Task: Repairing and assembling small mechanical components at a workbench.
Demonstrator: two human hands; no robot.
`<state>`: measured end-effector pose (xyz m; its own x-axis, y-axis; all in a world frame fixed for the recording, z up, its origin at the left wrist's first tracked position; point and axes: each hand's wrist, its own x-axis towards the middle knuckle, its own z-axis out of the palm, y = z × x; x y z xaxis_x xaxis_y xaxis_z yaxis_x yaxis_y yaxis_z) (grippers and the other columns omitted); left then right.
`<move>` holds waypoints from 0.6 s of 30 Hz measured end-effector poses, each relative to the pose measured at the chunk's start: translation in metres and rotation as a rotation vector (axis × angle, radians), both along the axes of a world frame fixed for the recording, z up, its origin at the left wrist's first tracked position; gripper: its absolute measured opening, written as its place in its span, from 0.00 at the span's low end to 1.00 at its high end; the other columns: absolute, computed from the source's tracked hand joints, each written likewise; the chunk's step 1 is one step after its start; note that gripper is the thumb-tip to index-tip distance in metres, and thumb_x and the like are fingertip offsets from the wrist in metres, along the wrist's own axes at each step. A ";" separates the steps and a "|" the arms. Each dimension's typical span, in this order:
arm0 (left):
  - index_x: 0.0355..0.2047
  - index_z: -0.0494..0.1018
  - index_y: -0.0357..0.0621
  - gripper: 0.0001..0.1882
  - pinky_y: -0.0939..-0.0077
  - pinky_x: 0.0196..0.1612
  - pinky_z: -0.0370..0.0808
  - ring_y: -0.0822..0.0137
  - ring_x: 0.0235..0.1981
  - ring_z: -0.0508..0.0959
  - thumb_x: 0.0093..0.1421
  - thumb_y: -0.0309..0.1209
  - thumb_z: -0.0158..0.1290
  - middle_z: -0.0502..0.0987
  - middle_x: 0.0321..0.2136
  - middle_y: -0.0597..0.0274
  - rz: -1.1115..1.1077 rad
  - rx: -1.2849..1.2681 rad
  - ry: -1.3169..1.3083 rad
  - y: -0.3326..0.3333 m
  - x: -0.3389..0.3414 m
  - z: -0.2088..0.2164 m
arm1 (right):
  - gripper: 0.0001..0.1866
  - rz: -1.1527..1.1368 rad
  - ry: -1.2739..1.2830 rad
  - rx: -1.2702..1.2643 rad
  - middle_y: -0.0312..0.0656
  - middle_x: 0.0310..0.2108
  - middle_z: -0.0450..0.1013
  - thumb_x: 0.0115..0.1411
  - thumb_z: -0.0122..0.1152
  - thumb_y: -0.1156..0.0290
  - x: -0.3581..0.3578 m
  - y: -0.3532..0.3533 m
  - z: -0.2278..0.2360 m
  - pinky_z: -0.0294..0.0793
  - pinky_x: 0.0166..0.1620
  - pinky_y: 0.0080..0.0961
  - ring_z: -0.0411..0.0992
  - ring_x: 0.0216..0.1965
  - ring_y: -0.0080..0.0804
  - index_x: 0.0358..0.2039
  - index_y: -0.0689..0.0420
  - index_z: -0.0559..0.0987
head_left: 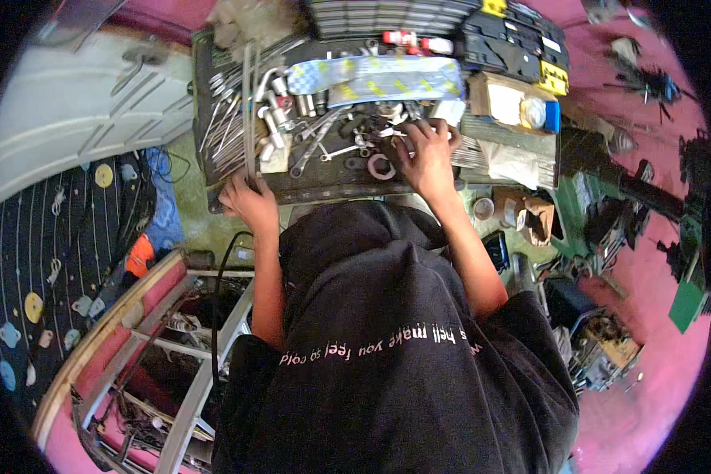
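Ring: pale and flat, it lies on the dark workbench (336,175), on the near side of the blue patterned pouch (375,80), just beside the right hand (430,162).
Right hand: on my remote feed, fingers curl down over small metal parts (389,112) below the pouch's right half; I cannot tell whether they grip anything.
Left hand (250,203): fingers bent, nearer and left of the pouch, at the lower ends of long thin rods (247,110); I cannot tell if these are held.
Wrench (314,148): slanted, below the pouch's left half.
Sockets (272,133): clustered, left of the pouch.
Black cases (494,49): yellow-latched, beyond and right of the pouch.
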<state>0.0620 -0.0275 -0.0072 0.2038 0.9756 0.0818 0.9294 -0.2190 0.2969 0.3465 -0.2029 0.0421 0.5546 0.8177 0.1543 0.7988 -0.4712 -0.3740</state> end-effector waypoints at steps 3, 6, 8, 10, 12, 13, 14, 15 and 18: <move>0.53 0.74 0.41 0.19 0.38 0.54 0.58 0.44 0.57 0.66 0.65 0.36 0.60 0.76 0.52 0.46 0.014 -0.014 -0.012 0.019 -0.040 -0.025 | 0.12 0.184 0.044 0.008 0.40 0.43 0.78 0.60 0.67 0.67 -0.036 0.044 0.013 0.57 0.62 0.56 0.68 0.55 0.49 0.45 0.51 0.83; 0.56 0.75 0.43 0.22 0.37 0.57 0.58 0.45 0.60 0.67 0.64 0.37 0.62 0.77 0.54 0.49 0.020 -0.078 0.043 0.031 -0.045 -0.034 | 0.16 0.328 0.004 -0.096 0.40 0.46 0.78 0.58 0.67 0.68 -0.060 0.074 -0.005 0.57 0.65 0.59 0.68 0.57 0.49 0.47 0.49 0.83; 0.54 0.76 0.43 0.22 0.38 0.57 0.59 0.46 0.58 0.69 0.62 0.38 0.64 0.77 0.54 0.52 -0.126 -0.211 0.014 0.041 -0.051 -0.031 | 0.18 0.434 -0.043 -0.146 0.40 0.46 0.77 0.56 0.66 0.70 -0.076 0.097 -0.001 0.58 0.64 0.61 0.68 0.58 0.47 0.49 0.51 0.83; 0.51 0.77 0.43 0.23 0.40 0.57 0.59 0.47 0.58 0.69 0.60 0.40 0.66 0.78 0.53 0.54 -0.179 -0.163 0.003 0.048 -0.057 -0.035 | 0.19 0.501 -0.078 -0.200 0.41 0.48 0.76 0.56 0.63 0.71 -0.092 0.123 -0.012 0.59 0.63 0.64 0.68 0.58 0.47 0.50 0.52 0.83; 0.50 0.78 0.43 0.24 0.41 0.57 0.59 0.48 0.58 0.69 0.58 0.42 0.67 0.78 0.52 0.54 -0.297 -0.178 0.013 0.056 -0.055 -0.024 | 0.18 0.533 -0.098 -0.288 0.41 0.51 0.75 0.58 0.60 0.71 -0.106 0.150 -0.012 0.59 0.62 0.68 0.66 0.60 0.50 0.49 0.51 0.84; 0.49 0.78 0.43 0.24 0.40 0.57 0.59 0.49 0.58 0.70 0.57 0.44 0.67 0.78 0.50 0.54 -0.313 -0.135 0.009 0.060 -0.055 -0.025 | 0.18 0.526 -0.116 -0.247 0.41 0.52 0.75 0.58 0.60 0.70 -0.113 0.165 -0.014 0.59 0.62 0.68 0.66 0.61 0.50 0.49 0.51 0.84; 0.47 0.79 0.42 0.23 0.39 0.57 0.60 0.49 0.57 0.70 0.56 0.44 0.68 0.78 0.48 0.54 -0.345 -0.133 -0.020 0.064 -0.053 -0.025 | 0.18 0.520 -0.132 -0.208 0.42 0.52 0.75 0.58 0.60 0.70 -0.120 0.181 -0.015 0.59 0.63 0.68 0.65 0.62 0.50 0.49 0.52 0.84; 0.45 0.79 0.42 0.23 0.40 0.57 0.60 0.49 0.57 0.70 0.56 0.43 0.68 0.78 0.48 0.53 -0.376 -0.116 -0.019 0.068 -0.053 -0.027 | 0.19 0.534 -0.175 -0.262 0.42 0.52 0.75 0.58 0.60 0.69 -0.123 0.193 -0.015 0.59 0.63 0.66 0.65 0.63 0.50 0.51 0.51 0.84; 0.41 0.80 0.41 0.21 0.42 0.57 0.60 0.49 0.55 0.71 0.53 0.42 0.70 0.80 0.45 0.52 -0.419 -0.137 -0.014 0.080 -0.049 -0.031 | 0.18 0.566 -0.162 -0.227 0.42 0.50 0.75 0.61 0.58 0.68 -0.132 0.232 -0.028 0.60 0.63 0.60 0.67 0.59 0.47 0.51 0.47 0.84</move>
<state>0.0129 0.0526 -0.0385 0.5838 0.8111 -0.0371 0.7646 -0.5338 0.3611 0.2147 0.0294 0.0140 0.0106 0.9999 -0.0117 0.9858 -0.0125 -0.1675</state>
